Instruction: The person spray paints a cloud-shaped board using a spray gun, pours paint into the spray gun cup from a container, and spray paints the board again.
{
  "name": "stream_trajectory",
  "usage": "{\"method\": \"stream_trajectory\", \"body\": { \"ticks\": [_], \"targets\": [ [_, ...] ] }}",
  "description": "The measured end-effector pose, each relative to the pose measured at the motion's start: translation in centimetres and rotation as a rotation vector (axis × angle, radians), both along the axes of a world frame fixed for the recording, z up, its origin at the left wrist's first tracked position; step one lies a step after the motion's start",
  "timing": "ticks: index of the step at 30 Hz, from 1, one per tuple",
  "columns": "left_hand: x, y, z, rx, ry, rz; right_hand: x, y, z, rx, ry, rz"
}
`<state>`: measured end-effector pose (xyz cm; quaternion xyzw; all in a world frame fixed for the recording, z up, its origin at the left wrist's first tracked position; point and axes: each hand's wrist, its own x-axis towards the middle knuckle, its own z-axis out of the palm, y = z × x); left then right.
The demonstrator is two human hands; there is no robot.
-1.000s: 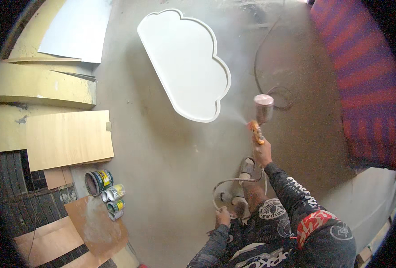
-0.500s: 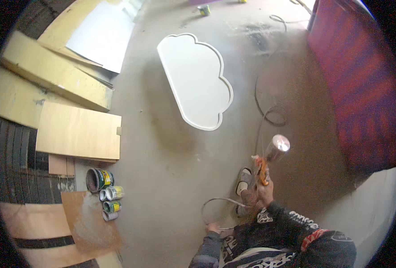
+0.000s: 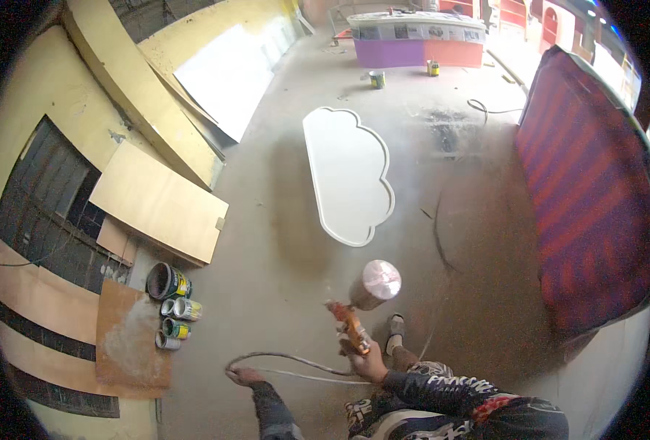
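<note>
My right hand (image 3: pixel 369 362) is closed round the handle of a spray gun (image 3: pixel 353 330), an orange-brown body topped by a shiny silver cup (image 3: pixel 381 280). Out to the left, my left hand (image 3: pixel 245 376) grips a looped grey air hose (image 3: pixel 288 356), which runs across toward the right hand. Beyond the gun is a white cloud-shaped panel (image 3: pixel 350 176) with a raised scalloped rim on its right and a straight edge on its left. The gun stands apart from the panel, near its lower end. The fingers of both hands show only in part.
Paint cans (image 3: pixel 169 281) cluster at the left, near wooden boards (image 3: pixel 160 202) leaning by the wall. A striped red-purple panel (image 3: pixel 589 198) stands at the right. Far ahead are a purple and pink counter (image 3: pixel 419 51) and a small can (image 3: pixel 377 79). My foot (image 3: pixel 395 326) is beside the gun.
My view has tilted up, showing the far counter. The spray gun has moved left and nearer the cloud panel's lower end. My left hand has moved left with the hose.
</note>
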<state>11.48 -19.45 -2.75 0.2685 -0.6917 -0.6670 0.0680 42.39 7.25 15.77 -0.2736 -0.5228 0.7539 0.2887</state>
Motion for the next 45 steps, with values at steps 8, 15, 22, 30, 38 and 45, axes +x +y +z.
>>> {"method": "stream_trajectory", "body": {
  "ticks": [8, 15, 22, 30, 38, 45],
  "targets": [
    [-10.5, 9.1, 15.6, -0.762, 0.956, -0.102, -0.9, -1.5, 5.6, 0.003, 0.247, 0.086],
    [1.4, 18.8, 10.2, -0.677, 0.794, -0.479, 5.4, 4.1, 4.1, 0.183, 0.105, 0.023],
    [18.1, 20.2, -1.0, -0.725, 0.376, -0.913, 16.3, 9.6, 2.7, 0.147, -0.079, -0.304],
    [26.1, 16.6, -10.8, -0.949, -0.376, -1.228, 24.4, 10.4, 1.9, 0.195, -0.239, -0.717],
    [29.1, 18.6, -11.0, -0.922, -0.6, -1.174, 28.2, 13.6, 0.1, 0.161, -0.269, -0.653],
    [28.9, 23.5, -9.0, -1.03, -0.39, -1.248, 30.7, 21.1, -3.7, 0.326, -0.29, -0.531]
  ]
}}
